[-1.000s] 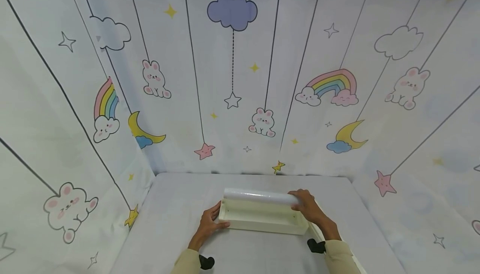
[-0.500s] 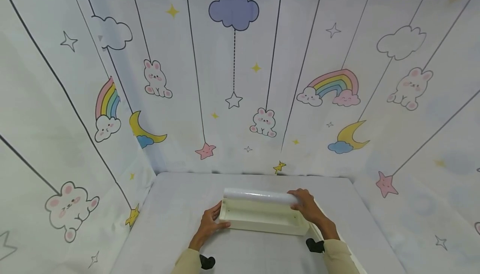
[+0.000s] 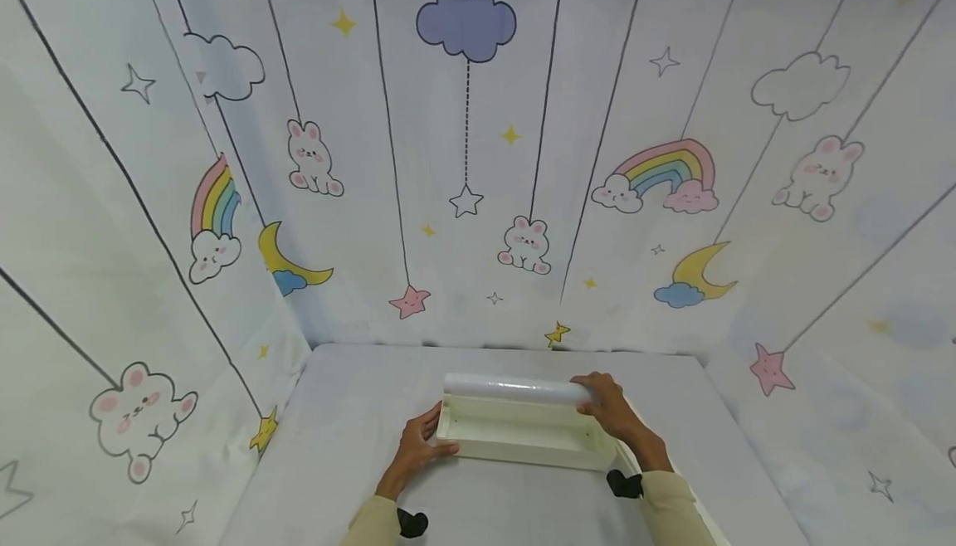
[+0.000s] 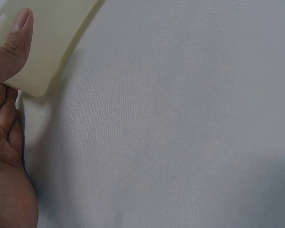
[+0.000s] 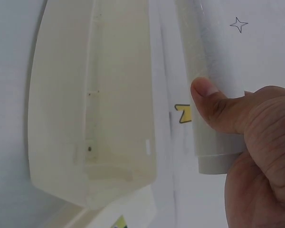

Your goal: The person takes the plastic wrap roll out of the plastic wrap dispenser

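A cream plastic trough-shaped box (image 3: 523,451), like a cling film dispenser's base, sits on the white cloth with its hollow facing up. My left hand (image 3: 412,451) grips its left end, thumb on the front wall and fingers round the end; the left wrist view shows the thumb (image 4: 19,45) lying flat on the cream plastic. Along the box's far edge, in the head view, lies a shiny roll of clear film (image 3: 508,389). My right hand (image 3: 612,410) holds that roll by its right end. A core end (image 5: 213,164) pokes out past the thumb in the right wrist view.
A long cream piece (image 3: 631,461), like a lid, lies to the right of the box, partly under the right forearm. White cloth (image 3: 358,380) covers the table. Printed fabric walls (image 3: 478,280) rise behind and at both sides.
The right hand and the roll have shifted very slightly to the left. The left hand and the box have stayed nearly still.
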A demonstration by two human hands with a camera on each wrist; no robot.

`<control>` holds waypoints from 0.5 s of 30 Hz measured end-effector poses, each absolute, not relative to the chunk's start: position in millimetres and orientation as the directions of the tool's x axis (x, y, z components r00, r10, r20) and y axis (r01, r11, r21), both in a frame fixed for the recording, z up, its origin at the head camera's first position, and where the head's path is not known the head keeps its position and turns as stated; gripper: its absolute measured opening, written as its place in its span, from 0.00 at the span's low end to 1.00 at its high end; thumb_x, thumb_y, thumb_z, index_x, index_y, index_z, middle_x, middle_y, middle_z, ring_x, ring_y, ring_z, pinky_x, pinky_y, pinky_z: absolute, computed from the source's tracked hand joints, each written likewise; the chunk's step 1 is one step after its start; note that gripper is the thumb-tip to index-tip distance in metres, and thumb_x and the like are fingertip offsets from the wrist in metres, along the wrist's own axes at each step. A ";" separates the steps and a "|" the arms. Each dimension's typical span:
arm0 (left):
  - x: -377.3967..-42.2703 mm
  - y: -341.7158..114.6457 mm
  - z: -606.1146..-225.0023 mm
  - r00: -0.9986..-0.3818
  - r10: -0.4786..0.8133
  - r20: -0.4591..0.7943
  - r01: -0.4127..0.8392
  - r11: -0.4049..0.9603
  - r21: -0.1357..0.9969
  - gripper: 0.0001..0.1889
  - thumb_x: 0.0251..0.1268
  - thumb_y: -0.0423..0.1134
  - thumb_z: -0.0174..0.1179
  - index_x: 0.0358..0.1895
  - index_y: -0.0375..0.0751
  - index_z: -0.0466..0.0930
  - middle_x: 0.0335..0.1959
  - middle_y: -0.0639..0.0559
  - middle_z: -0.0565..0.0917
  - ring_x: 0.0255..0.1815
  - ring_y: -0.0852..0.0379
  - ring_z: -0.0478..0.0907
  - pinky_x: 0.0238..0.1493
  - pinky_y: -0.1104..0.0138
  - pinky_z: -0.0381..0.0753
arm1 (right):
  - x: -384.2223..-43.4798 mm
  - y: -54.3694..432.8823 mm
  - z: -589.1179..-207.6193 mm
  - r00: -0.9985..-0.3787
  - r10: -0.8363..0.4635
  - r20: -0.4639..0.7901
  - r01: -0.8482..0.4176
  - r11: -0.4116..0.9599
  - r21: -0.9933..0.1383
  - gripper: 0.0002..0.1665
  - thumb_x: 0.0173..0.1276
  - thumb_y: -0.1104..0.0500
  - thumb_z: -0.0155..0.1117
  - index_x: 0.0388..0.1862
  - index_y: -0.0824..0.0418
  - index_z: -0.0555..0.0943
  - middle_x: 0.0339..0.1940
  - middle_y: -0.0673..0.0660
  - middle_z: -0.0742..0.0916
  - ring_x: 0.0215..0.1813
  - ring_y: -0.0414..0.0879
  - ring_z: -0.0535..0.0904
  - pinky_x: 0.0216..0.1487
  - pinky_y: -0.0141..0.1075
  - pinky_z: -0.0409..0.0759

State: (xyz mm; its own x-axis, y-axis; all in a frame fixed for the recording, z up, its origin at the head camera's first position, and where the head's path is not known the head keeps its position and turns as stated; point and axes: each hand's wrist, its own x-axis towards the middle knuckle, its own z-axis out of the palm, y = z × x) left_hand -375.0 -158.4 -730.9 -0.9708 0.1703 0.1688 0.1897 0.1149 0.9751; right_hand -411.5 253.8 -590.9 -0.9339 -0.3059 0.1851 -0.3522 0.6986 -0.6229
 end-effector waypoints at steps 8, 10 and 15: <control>-373.9 -158.8 -727.3 -0.968 0.173 0.184 0.208 0.134 0.969 0.56 0.54 0.39 0.87 0.84 0.30 0.63 0.82 0.33 0.70 0.83 0.47 0.72 0.77 0.79 0.72 | -417.7 252.7 -592.2 -0.935 -0.310 0.169 -0.345 0.693 -0.633 0.27 0.66 0.70 0.76 0.65 0.66 0.86 0.53 0.62 0.89 0.58 0.56 0.75 0.61 0.56 0.65; -374.1 -159.6 -729.1 -0.963 0.182 0.199 0.221 0.113 0.969 0.56 0.54 0.40 0.87 0.84 0.29 0.63 0.81 0.31 0.69 0.83 0.42 0.71 0.76 0.79 0.72 | -419.5 252.2 -593.7 -0.935 -0.313 0.167 -0.345 0.689 -0.637 0.27 0.67 0.71 0.76 0.65 0.67 0.85 0.52 0.62 0.89 0.58 0.56 0.75 0.61 0.55 0.65; -375.6 -160.4 -735.1 -0.959 0.190 0.211 0.229 0.079 0.970 0.56 0.54 0.40 0.87 0.84 0.29 0.63 0.81 0.32 0.70 0.82 0.54 0.72 0.74 0.83 0.71 | -422.4 253.6 -595.0 -0.924 -0.332 0.188 -0.373 0.677 -0.635 0.27 0.66 0.71 0.76 0.64 0.68 0.86 0.51 0.62 0.89 0.56 0.55 0.74 0.59 0.53 0.64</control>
State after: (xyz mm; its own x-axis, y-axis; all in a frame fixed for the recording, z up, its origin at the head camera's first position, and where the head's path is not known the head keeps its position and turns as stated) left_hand -375.6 -160.4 -735.1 -0.9588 0.1898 0.2112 0.2294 0.0792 0.9701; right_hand -422.4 253.6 -595.0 -0.9242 -0.3321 0.1885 -0.3727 0.6771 -0.6345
